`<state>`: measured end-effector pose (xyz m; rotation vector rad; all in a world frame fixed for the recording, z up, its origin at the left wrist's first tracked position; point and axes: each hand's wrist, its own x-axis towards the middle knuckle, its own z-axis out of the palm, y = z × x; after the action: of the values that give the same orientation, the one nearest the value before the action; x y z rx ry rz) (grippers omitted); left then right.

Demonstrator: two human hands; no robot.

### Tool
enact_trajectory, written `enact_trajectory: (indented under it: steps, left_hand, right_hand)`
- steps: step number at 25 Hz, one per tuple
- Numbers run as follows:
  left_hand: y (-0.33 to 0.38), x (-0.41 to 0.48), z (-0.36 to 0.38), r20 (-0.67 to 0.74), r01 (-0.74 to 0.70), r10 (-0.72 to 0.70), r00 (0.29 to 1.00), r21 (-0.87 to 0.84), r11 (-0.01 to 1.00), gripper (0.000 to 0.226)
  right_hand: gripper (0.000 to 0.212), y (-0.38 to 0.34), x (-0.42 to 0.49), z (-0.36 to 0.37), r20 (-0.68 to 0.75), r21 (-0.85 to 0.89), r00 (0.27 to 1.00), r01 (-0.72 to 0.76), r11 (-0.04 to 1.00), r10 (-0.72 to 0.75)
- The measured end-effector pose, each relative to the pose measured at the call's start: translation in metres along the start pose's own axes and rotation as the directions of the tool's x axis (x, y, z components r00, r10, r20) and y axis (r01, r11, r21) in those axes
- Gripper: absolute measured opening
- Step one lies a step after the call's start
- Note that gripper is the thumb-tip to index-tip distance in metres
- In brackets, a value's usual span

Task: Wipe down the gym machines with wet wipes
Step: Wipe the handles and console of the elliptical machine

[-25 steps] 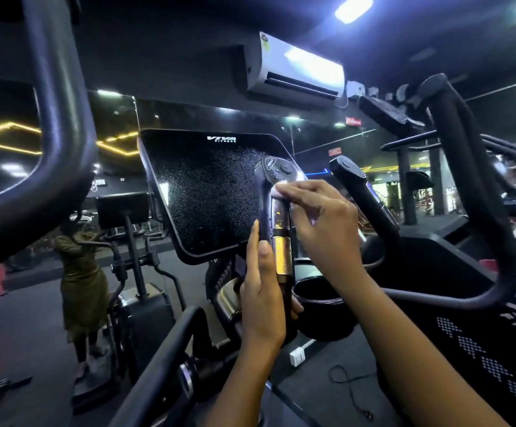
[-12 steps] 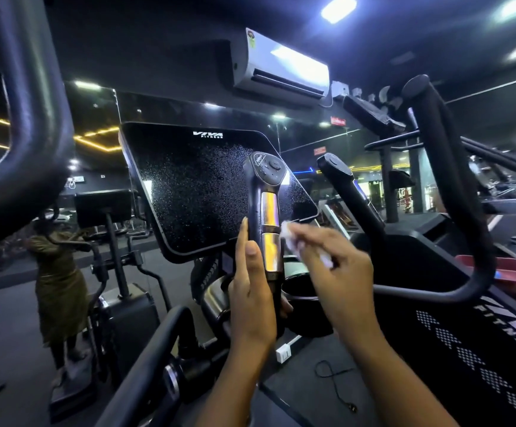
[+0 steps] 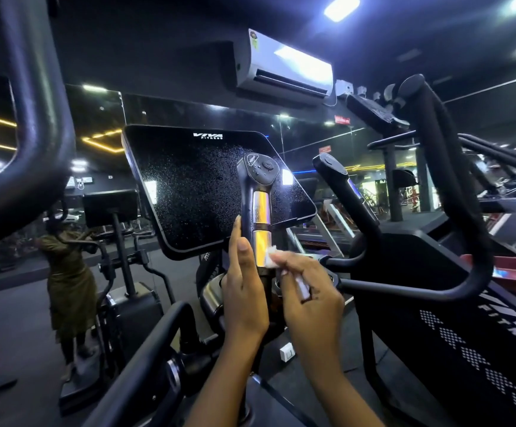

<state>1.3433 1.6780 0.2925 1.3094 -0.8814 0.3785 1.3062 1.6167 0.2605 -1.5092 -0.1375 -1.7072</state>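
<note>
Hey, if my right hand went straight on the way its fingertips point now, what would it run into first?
The handle grip's lower chrome band; the wet wipe pinched in the right hand touches it. Beyond that lie the straight fingers of the left hand, though depth is unclear.

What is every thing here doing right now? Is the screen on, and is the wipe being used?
Screen, dark and speckled with droplets.
Handle, upright, with the wipe on its lower metal band.
Wipe, crumpled and pressed against the handle.
Left hand, fingers straight, resting on the handle's side.
Right hand, pinches the wipe.
Ceiling light, on.
</note>
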Motion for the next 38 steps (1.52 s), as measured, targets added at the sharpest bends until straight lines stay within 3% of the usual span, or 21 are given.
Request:
enact_trajectory:
  steps: [4, 8, 10, 13, 16, 19, 23, 26, 28, 31, 35, 38]
  left_hand:
    - [0.0, 0.0, -0.001, -0.002, 0.009, -0.009, 1.0, -0.005, 1.0, 0.111]
    - [0.0, 0.0, 0.001, -0.021, 0.054, -0.054, 0.998, 0.028, 0.998, 0.085]
    - [-0.003, 0.0, 0.001, -0.033, 0.056, -0.055, 0.998, 0.039, 0.998, 0.069]
    - [-0.006, 0.001, 0.002, -0.035, 0.056, -0.055, 0.998, 0.014, 0.998, 0.068]
    - [-0.011, 0.001, 0.0, -0.062, 0.056, -0.057, 0.996, -0.008, 0.998, 0.077]
    - [-0.01, 0.001, -0.003, -0.053, 0.087, -0.089, 0.995, -0.033, 0.996, 0.073]
    - [-0.005, -0.001, -0.004, -0.033, 0.085, -0.086, 0.996, -0.019, 0.996, 0.101]
    - [-0.002, -0.002, -0.001, -0.012, 0.116, -0.116, 0.993, -0.007, 0.993, 0.091]
    - [-0.004, -0.001, -0.001, -0.024, 0.11, -0.11, 0.994, -0.01, 0.994, 0.091]
    - [-0.004, -0.001, 0.0, -0.031, 0.103, -0.103, 0.994, -0.012, 0.995, 0.086]
    - [-0.009, 0.001, -0.002, -0.044, 0.04, -0.039, 0.998, 0.009, 0.999, 0.102]
    - [-0.008, 0.001, -0.002, -0.011, 0.105, -0.104, 0.994, 0.017, 0.994, 0.106]
  right_hand:
    - [0.034, -0.008, 0.008, -0.013, 0.078, -0.163, 0.972, 0.231, 0.959, -0.221]
    - [0.027, -0.015, 0.089, 0.011, 0.225, -0.356, 0.874, 0.486, 0.798, -0.431]
    - [0.027, -0.018, 0.11, 0.023, 0.338, -0.439, 0.827, 0.56, 0.703, -0.448]
    - [0.024, -0.022, 0.094, 0.017, 0.506, -0.475, 0.736, 0.673, 0.567, -0.45]
    - [0.023, -0.025, 0.058, 0.002, 0.594, -0.409, 0.673, 0.724, 0.556, -0.44]
    - [0.026, -0.021, 0.029, -0.012, 0.567, -0.371, 0.709, 0.674, 0.639, -0.42]
    - [0.031, -0.014, 0.02, -0.03, 0.443, -0.233, 0.824, 0.487, 0.842, -0.354]
    - [0.027, -0.017, 0.062, -0.023, 0.276, -0.21, 0.928, 0.311, 0.927, -0.249]
    - [0.027, -0.018, 0.096, -0.006, 0.178, -0.214, 0.963, 0.237, 0.948, -0.2]
    - [0.031, -0.01, 0.097, 0.011, 0.143, -0.223, 0.974, 0.207, 0.953, -0.178]
    - [0.034, -0.003, 0.034, 0.005, 0.11, -0.239, 0.957, 0.287, 0.928, -0.268]
    - [0.034, -0.001, -0.009, -0.006, 0.154, -0.266, 0.931, 0.362, 0.893, -0.331]
